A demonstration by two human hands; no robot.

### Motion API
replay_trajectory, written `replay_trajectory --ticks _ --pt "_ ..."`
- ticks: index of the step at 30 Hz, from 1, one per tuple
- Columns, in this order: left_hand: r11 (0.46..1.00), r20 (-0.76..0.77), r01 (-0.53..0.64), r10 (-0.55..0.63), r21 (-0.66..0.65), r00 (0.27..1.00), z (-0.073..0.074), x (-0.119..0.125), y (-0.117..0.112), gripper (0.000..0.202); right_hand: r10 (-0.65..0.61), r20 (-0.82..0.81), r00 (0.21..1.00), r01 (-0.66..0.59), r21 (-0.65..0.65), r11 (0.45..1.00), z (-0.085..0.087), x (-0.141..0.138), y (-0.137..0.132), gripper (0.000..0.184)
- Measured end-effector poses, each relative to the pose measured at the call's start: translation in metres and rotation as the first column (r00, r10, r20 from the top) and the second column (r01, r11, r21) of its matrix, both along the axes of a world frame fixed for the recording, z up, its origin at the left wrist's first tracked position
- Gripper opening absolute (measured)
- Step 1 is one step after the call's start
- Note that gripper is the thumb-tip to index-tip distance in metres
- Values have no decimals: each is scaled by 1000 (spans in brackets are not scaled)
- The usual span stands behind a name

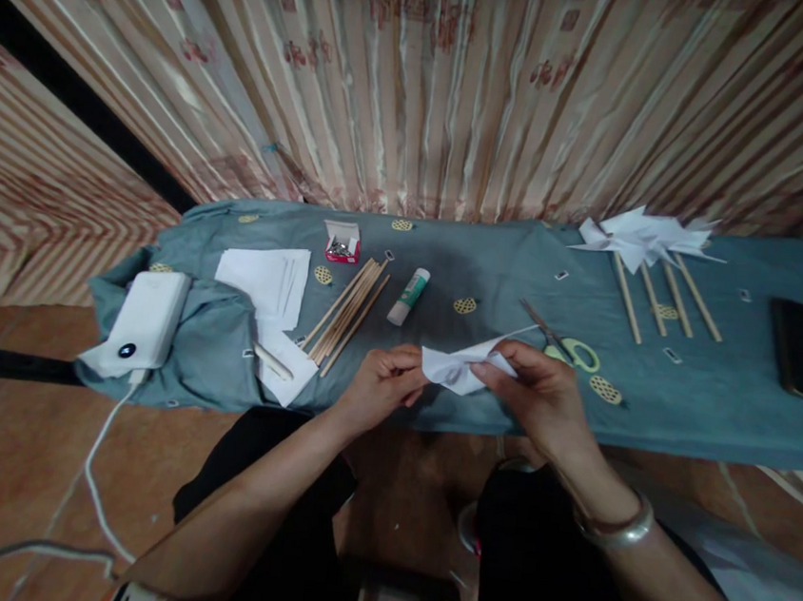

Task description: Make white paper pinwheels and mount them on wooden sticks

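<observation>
While the left grip (382, 385) pinches the curled paper (460, 374), the right grip (544, 394) pinches its other end

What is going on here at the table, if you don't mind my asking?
A person is holding a partly folded piece of white paper between both hands, the left hand at one end and the right hand at the other. Scissors lie just beyond the right hand. Farther left are a glue stick, loose wooden sticks, a small open box and flat sheets. Off to the right lie four sticks topped with folded paper shapes.
</observation>
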State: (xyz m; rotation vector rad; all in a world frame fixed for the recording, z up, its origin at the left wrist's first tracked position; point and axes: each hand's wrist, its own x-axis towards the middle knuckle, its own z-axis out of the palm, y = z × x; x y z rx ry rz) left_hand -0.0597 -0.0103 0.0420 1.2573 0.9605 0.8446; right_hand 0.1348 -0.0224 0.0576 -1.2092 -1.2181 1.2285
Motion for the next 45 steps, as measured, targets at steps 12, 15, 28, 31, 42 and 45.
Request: replay_trajectory --ticks 12,15,28,31,42,45 --pt "1000 26 -20 20 -9 999 -6 1 3 39 -19 -164 986 -9 -172 985 -5 -4 7 26" --pt "1000 34 10 -9 -17 999 -7 1 4 40 -43 -232 972 -11 -229 973 -6 -5 7 26" --pt "996 25 -83 83 -17 996 -25 12 2 40 -125 -443 888 -58 -377 924 -18 -14 9 32" --pt "995 27 -91 91 -29 995 -24 13 2 40 -137 -446 884 -48 -379 924 -19 -13 10 35" --pt "986 40 -122 127 -115 991 -23 16 -3 45 -60 -396 916 -80 -327 942 -25 -9 12 30" --pt "983 37 -129 135 -133 990 -26 16 -3 45 -61 -407 911 -89 -339 936 -23 -10 12 31"
